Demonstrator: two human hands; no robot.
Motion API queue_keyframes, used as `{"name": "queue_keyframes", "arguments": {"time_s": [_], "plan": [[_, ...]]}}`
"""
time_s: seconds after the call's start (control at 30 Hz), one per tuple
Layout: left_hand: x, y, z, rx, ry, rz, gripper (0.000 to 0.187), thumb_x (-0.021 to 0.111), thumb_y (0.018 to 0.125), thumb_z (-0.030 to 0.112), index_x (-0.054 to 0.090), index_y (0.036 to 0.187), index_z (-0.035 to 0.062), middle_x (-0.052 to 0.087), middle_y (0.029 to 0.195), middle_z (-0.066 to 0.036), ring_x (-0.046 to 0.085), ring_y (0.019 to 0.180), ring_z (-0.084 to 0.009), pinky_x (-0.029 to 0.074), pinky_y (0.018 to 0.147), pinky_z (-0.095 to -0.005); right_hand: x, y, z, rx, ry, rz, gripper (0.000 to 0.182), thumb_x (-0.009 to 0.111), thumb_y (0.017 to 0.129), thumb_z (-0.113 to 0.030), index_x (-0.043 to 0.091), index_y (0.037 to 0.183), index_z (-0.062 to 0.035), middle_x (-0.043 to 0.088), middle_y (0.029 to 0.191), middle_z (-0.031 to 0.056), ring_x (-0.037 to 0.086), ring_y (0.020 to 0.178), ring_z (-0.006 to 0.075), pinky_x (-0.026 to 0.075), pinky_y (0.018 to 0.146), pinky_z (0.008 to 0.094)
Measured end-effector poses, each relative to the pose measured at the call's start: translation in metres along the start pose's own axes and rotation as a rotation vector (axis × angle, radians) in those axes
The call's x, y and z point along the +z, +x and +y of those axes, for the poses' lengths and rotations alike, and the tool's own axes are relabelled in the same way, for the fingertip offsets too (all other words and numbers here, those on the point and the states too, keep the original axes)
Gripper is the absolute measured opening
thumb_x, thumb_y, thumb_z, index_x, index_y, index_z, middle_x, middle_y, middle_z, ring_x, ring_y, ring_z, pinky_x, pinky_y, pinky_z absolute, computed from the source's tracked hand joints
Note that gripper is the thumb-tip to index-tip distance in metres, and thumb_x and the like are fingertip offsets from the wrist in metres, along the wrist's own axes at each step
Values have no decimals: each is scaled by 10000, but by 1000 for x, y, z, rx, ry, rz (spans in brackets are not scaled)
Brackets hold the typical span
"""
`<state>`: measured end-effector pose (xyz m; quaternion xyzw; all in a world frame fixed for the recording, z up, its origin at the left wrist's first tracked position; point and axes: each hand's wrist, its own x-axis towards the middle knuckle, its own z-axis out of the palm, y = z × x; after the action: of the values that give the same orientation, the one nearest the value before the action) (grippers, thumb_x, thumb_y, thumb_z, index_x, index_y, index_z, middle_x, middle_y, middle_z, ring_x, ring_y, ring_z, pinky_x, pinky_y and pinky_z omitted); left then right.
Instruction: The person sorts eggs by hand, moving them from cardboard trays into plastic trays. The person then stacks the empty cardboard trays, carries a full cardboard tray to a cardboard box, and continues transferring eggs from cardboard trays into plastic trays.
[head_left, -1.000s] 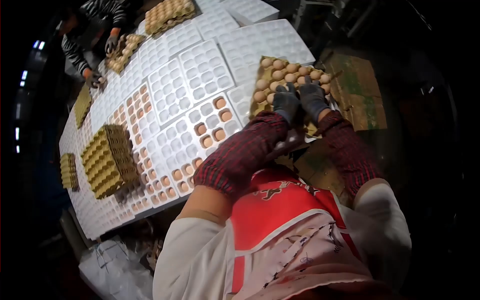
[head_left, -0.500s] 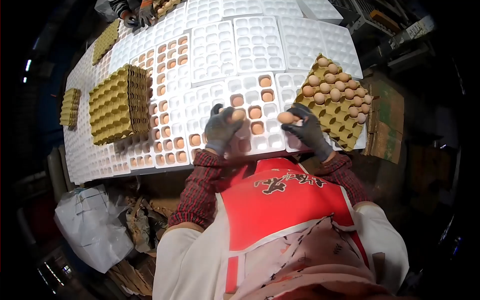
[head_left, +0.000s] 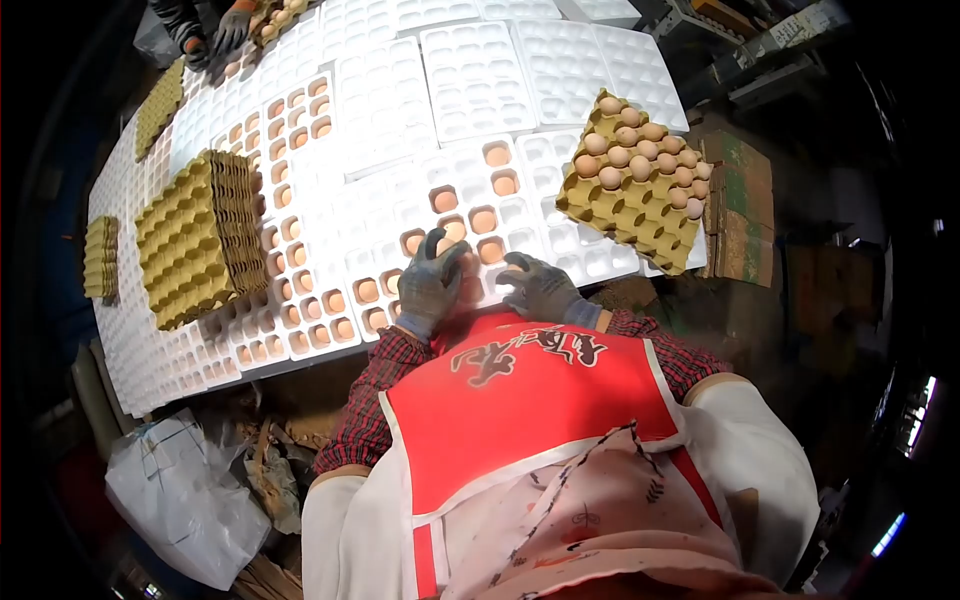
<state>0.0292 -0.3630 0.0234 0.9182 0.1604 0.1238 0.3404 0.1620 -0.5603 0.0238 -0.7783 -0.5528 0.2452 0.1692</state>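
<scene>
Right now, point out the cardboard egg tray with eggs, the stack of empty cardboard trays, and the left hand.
cardboard egg tray [head_left: 640, 215], head view, on its bare front cups.
stack of empty cardboard trays [head_left: 180, 235], head view, on the top tray.
left hand [head_left: 430, 285], head view, on the glove's back.

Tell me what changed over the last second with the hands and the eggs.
Both hands left the brown egg tray at the right, each carrying an egg, and moved left and down to the white tray in front of the body. The left hand and right hand now press low at its near edge; whether the eggs are let go is hidden. The stack of empty cartons stayed put.
</scene>
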Motion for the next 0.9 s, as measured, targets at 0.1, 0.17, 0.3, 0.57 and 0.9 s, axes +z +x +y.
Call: {"name": "queue_keyframes", "arguments": {"time_s": [0.1, 0.17, 0.3, 0.57, 0.9], "plan": [[9, 18, 3, 46, -98, 42, 440, 692, 856, 74, 680, 1278, 197, 582, 1357, -177, 657, 1093, -361, 574, 843, -406, -3, 4, -5, -19, 88, -86, 398, 726, 863, -240, 607, 1228, -136, 505, 1344, 141, 611, 1123, 343, 550, 896, 450], [3, 38, 22, 67, -128, -52, 500, 687, 854, 72, 627, 1343, 154, 602, 1334, -177, 644, 1120, -358, 565, 872, -409, -1, 3, 1, -44, 118, 3, 376, 718, 870, -228, 610, 1218, -136, 519, 1316, 139, 612, 1113, 347, 556, 885, 445], [17, 70, 49, 82, -250, -146, 531, 730, 849, 135, 585, 1357, 76, 676, 1198, -182, 659, 1081, -371, 545, 905, -423, 27, -11, 33, -52, -48, 416, 394, 718, 857, -268, 627, 1202, -101, 565, 1281, 145, 557, 1202, 342, 447, 1037, 511], [57, 84, 42, 340, 14, -356, 403, 749, 822, 185, 669, 1212, 122, 683, 1220, -92, 651, 1061, -349, 545, 893, -425, -4, -69, 44, 135, 93, 708, 447, 670, 913, -198, 591, 1322, -35, 603, 1345, 154, 552, 1241, 368, 419, 1077, 497], [99, 140, 37, 507, 148, -13, 381, 709, 893, 214, 663, 1254, 102, 646, 1278, -114, 568, 1212, -369, 416, 1053, -512, -110, -20, 153, 344, -99, 616, 404, 754, 826, -174, 635, 1208, -119, 636, 1190, 113, 608, 1103, 327, 504, 945, 443]]}}
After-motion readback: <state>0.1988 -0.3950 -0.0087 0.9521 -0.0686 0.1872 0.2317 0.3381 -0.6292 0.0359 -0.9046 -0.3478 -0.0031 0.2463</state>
